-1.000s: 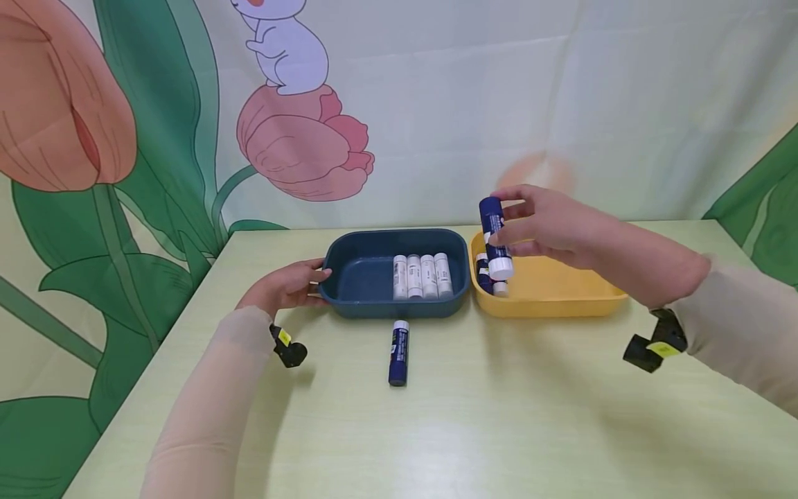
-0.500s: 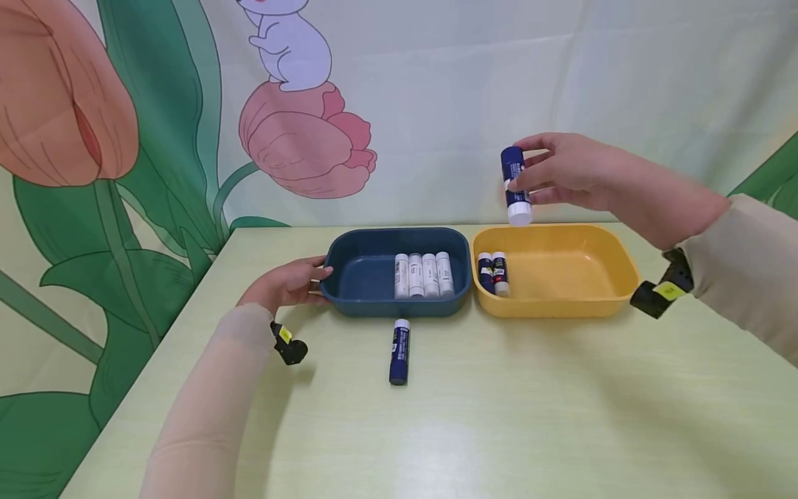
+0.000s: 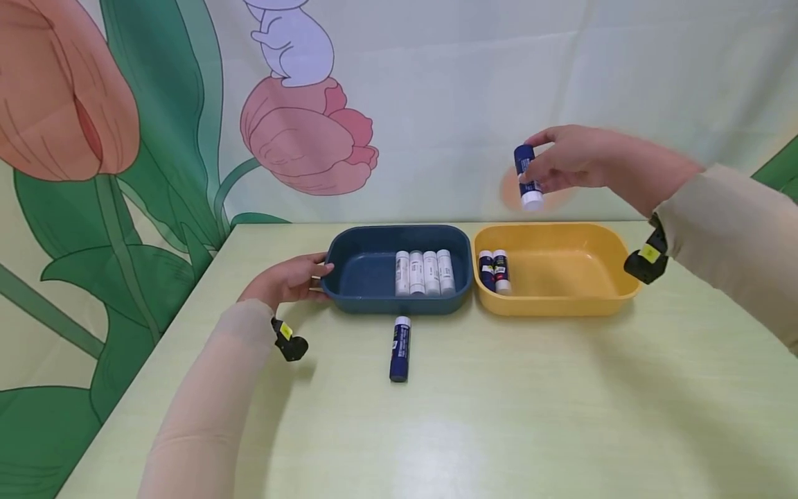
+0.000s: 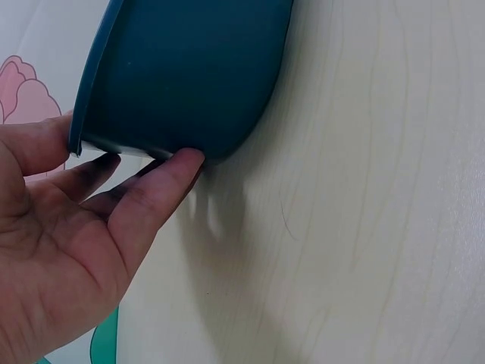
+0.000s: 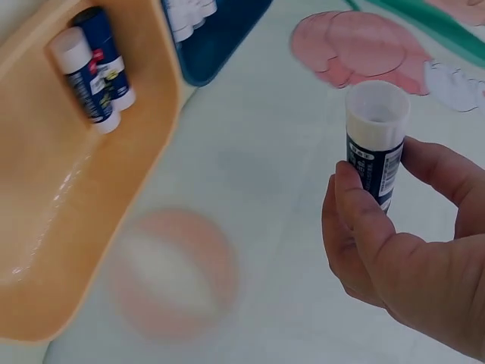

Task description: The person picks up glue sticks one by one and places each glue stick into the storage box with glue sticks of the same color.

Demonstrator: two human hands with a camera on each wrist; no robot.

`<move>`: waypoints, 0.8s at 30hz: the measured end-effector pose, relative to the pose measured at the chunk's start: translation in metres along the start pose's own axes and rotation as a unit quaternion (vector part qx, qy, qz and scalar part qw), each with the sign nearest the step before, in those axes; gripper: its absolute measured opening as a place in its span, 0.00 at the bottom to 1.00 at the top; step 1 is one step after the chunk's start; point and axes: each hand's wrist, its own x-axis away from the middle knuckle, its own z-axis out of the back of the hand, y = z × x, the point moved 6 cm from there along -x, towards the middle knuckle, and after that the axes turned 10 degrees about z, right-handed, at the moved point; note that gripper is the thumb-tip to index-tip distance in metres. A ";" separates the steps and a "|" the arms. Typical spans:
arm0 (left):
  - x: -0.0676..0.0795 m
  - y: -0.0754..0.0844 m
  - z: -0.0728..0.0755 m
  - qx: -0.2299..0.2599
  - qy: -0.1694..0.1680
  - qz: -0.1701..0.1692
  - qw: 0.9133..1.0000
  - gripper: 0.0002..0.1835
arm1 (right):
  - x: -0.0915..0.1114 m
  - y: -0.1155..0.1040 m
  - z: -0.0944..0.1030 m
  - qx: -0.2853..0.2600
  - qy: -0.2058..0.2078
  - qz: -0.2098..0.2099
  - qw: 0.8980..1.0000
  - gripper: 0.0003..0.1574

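Observation:
My right hand point(image 3: 580, 159) holds a navy glue stick point(image 3: 524, 158) with a white end in the air above the yellow bin. Thumb and fingers pinch its middle, and the right wrist view shows the hollow white end of the glue stick point(image 5: 376, 121). My left hand point(image 3: 288, 279) grips the left end of the dark blue bin point(image 3: 399, 305), thumb at the rim and fingers against the outer wall. Several white glue sticks point(image 3: 416, 272) lie side by side in the blue bin's right half. Another navy glue stick point(image 3: 400, 350) lies on the table in front.
The yellow bin point(image 3: 561, 306) stands right beside the blue one, with two dark glue sticks point(image 3: 494, 270) at its left end. Both bins are near the back of the pale table point(image 3: 499, 409). A printed cloth point(image 3: 436, 125) hangs behind the table.
My right hand has lifted the glue stick up and to the right, away from the yellow bin's left end. My left hand stays on the blue bin.

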 end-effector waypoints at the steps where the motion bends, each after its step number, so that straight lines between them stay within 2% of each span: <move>1: 0.000 0.000 0.000 0.001 0.001 0.001 1.000 0.34 | -0.003 0.004 -0.001 0.002 -0.002 -0.005 1.000 0.52; 10: -0.002 -0.003 -0.002 0.009 0.002 0.005 1.000 0.34 | -0.027 0.043 -0.012 0.029 -0.023 -0.033 0.999 0.50; 18: -0.001 -0.003 -0.002 0.005 -0.001 0.002 1.000 0.34 | -0.043 0.088 -0.043 0.038 -0.064 -0.050 0.996 0.47; 24: -0.002 -0.003 -0.002 0.006 -0.004 0.000 1.000 0.34 | -0.053 0.115 -0.058 0.058 -0.072 -0.072 0.993 0.46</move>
